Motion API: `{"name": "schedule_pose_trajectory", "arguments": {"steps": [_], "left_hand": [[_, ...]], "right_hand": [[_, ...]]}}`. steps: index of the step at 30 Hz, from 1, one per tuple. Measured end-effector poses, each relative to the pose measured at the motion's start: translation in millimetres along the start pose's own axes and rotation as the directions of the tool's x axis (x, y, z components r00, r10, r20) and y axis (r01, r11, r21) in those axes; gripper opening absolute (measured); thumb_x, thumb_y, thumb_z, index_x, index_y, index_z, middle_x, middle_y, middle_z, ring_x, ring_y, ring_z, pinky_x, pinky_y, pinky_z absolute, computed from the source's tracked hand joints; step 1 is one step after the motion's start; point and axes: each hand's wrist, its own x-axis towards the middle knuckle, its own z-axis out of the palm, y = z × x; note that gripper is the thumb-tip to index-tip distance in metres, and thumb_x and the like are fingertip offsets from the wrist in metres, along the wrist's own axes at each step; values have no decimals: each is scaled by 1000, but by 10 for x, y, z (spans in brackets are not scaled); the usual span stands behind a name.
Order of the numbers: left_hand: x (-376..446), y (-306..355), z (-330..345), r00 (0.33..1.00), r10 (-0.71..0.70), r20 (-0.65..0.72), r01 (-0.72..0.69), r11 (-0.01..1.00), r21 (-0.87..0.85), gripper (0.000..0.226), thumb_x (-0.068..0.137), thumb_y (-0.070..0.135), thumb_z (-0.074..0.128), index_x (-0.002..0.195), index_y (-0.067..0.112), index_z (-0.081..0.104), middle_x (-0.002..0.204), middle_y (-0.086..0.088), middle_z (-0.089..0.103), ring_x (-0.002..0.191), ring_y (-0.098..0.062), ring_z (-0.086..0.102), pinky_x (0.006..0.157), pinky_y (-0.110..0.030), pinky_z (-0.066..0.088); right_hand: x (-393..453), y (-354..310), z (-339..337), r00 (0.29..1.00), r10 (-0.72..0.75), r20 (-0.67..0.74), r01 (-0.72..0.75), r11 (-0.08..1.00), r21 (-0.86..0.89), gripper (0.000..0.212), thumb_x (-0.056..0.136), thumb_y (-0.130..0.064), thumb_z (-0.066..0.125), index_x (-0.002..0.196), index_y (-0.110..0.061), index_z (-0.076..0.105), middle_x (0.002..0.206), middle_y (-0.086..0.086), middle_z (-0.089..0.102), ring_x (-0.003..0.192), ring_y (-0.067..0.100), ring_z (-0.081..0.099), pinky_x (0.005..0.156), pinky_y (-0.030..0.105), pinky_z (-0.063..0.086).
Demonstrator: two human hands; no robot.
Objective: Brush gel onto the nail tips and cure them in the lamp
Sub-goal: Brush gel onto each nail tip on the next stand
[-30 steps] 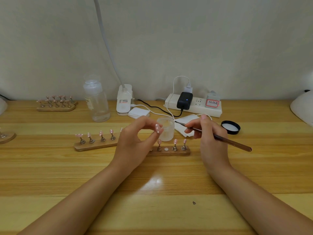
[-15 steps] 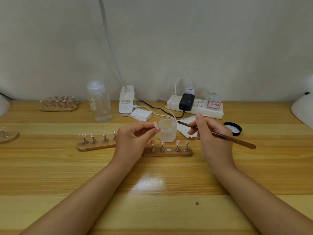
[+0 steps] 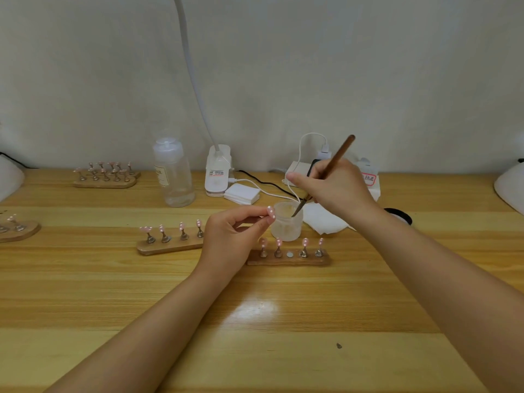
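Head view: left hand [image 3: 226, 239] pinches one pink dotted nail tip [image 3: 271, 213] betw thumb & fingers, held just beside the gel jar [image 3: 286, 224]. Right hand [image 3: 337, 188] grips the brush [image 3: 330, 168] like a pen, bristle end dipped into the jar. Other tips sit on stands [image 3: 289, 258] on the counter [image 3: 255, 350].

Handling: tip is light, thin, probably slick once gelled, so hold by its edges or underside. Brush is stiff; jar looks light and could tip.

Hidden: bristles & gel level blur inside the frosted jar. Curing lamp possibly the white shape [image 3: 510, 188] cut off at right.
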Motion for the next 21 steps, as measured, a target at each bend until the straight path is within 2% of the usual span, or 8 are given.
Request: {"name": "schedule_pose_trajectory", "arguments": {"steps": [2,5,11,17,21], "left_hand": [[2,-4,4,1000,1,-1,-1,1000,-2,25,73,2,70,78,26,69,70,23,68,70,3,65,58,-7,47],[3,-3,3,1000,3,2,-3,1000,8,24,73,3,70,78,26,69,69,23,68,70,3,64,60,-7,47],[7,-4,-1,1000,9,4,-9,1000,11,25,73,2,71,78,27,69,71,21,68,71,2,64,61,-8,48],[-1,15,-2,1000,2,10,-2,1000,12,25,73,3,70,77,28,69,70,22,68,70,1,63,59,-8,48],[4,27,2,1000,-17,12,17,1000,6,24,74,4,70,77,28,69,70,22,68,69,1,62,58,-7,47]], "right_hand": [[37,-17,60,1000,-6,20,7,999,-48,43,78,-36,71,47,-17,47,38,-10,48,44,-2,49,45,9,34],[62,-45,119,997,-4,81,13,994,-112,42,78,-32,70,47,-18,46,47,-6,49,51,6,49,51,21,36],[37,-21,226,988,2,152,28,980,-197,35,78,-22,66,50,-16,46,52,-4,46,59,12,48,55,25,38],[30,-18,152,997,3,73,4,995,-98,39,79,-19,64,45,-18,46,47,-6,47,54,9,49,57,25,41],[53,21,52,996,83,-27,-83,997,-2,38,78,-16,63,45,-18,44,36,-11,45,42,0,46,47,17,36]]}}
